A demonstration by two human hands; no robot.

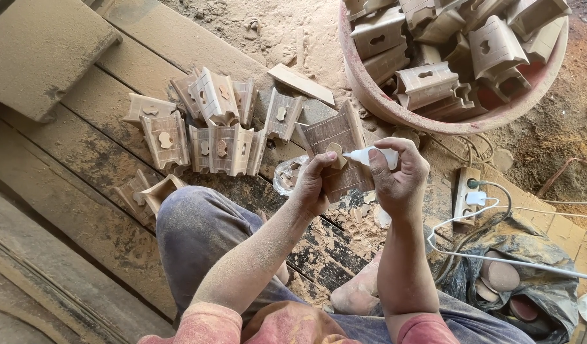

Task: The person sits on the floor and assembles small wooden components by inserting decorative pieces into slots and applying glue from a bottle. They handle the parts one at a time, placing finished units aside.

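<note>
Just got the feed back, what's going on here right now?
A person sits over dusty planks. The left hand holds a slatted wooden piece upright, thumb on a small cutout at its middle. The right hand grips a small white glue bottle, nozzle pointed at that cutout. More of the same wooden pieces lie in a cluster on the planks, and a round pink tub beyond the hands is heaped with others.

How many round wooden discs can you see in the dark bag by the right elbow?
3 round discs in the dark bag: the largest on top, one just under its left edge, one reddish lower right. The bag's folds may hide more.
</note>
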